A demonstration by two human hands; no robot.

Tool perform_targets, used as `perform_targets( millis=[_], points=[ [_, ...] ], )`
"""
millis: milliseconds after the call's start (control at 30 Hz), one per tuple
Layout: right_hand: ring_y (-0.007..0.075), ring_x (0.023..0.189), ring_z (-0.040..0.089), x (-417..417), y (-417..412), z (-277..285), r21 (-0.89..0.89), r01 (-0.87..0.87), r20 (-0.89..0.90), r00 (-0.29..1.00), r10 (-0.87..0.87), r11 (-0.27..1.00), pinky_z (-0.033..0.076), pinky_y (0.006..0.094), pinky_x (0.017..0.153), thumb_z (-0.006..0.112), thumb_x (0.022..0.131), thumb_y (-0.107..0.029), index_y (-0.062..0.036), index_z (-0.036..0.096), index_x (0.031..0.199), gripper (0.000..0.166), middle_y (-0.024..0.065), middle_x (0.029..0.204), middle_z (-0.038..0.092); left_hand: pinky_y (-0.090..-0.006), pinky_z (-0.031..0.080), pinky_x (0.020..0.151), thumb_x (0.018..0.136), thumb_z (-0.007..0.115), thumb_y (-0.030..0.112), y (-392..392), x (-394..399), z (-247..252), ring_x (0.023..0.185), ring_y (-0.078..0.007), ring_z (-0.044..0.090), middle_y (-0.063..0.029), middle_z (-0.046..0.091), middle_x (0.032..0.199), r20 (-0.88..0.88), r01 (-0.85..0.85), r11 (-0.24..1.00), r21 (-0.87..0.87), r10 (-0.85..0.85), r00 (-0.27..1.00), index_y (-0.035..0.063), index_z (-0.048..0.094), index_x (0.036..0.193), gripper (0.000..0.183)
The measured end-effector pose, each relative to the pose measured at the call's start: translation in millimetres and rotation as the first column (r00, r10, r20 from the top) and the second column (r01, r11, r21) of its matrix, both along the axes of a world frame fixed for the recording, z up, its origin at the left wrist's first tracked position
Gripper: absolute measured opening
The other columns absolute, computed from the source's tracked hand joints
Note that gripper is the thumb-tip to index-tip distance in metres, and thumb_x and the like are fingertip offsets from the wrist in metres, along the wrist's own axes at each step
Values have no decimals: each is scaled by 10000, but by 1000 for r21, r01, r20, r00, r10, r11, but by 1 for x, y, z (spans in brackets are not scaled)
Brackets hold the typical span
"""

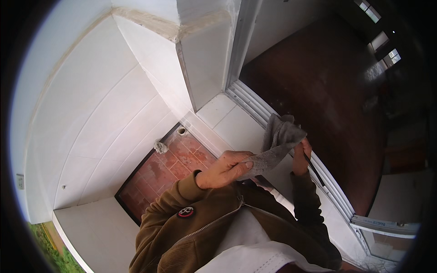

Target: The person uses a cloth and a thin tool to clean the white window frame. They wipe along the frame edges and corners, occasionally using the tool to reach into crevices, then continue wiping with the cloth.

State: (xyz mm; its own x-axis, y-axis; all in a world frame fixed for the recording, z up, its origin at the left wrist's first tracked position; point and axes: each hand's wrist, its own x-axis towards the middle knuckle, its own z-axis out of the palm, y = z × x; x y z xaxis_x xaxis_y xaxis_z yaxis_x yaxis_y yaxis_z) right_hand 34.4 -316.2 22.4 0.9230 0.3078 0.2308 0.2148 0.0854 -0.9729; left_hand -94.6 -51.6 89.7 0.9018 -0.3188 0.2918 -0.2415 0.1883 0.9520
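Note:
A grey cloth (278, 140) is stretched and folded between both hands in front of the brown jacket. My left hand (227, 169), at the picture's centre, pinches the cloth's lower left end between thumb and fingers. At the cloth's right end is my right hand (304, 152), its fingers partly hidden by the fabric. A thin dark tool (315, 172) slants down from beside the right hand; its upper end is hidden, and how it is held cannot be told. Below the cloth runs the white sliding-door track (254, 104).
A white pipe opening (181, 130) and a crumpled pale rag (160, 147) are on the red tiled floor (164, 170). A white tiled wall corner (194, 75) stands ahead. Beyond the track lies a dark shiny floor (327, 102); a framed door panel (385, 225) is at lower right.

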Motion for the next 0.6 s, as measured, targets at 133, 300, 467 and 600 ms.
perform_targets(
  millis=[133, 300, 467, 600],
  points=[
    [280, 999, 605, 6, 52, -12, -387, 83, 349, 935, 63, 918, 469, 360, 869, 499, 930, -46, 55, 539, 1164, 259, 162, 1075, 618, -290, 408, 671, 1014, 416, 171, 4, -1, -19, 754, -124, 448, -75, 551, 862, -110, -183, 983, 13, 183, 977, -62, 590, 987, 292],
    [449, 1070, 537, 13, 96, 0, -543, 30, 498, 816, 294, 839, 451, 472, 892, 569, 837, -42, 51, 515, 1163, 344, 265, 1135, 555, -282, 393, 639, 1007, 426, 165, 7, 0, -32, 734, -102, 419, -47, 514, 820, -112, -241, 970, 28, 242, 964, -53, 586, 952, 276],
    [455, 1031, 536, 28, 144, -3, -557, 75, 584, 744, 326, 827, 454, 477, 877, 685, 730, -132, 11, 522, 1142, 466, 257, 1099, 550, -220, 380, 526, 1016, 446, 271, 13, 4, -34, 585, -43, 440, 43, 507, 702, -342, -420, 908, 16, 399, 851, -9, 615, 1035, 328],
    [448, 963, 562, 18, 136, 8, -589, 172, 594, 755, 278, 790, 464, 480, 820, 726, 657, -128, 12, 536, 1127, 526, 231, 1029, 586, -238, 362, 615, 1003, 453, 234, 18, -1, -38, 716, -61, 401, 26, 500, 758, -331, -373, 928, -22, 345, 878, -23, 606, 1000, 299]
  ],
)
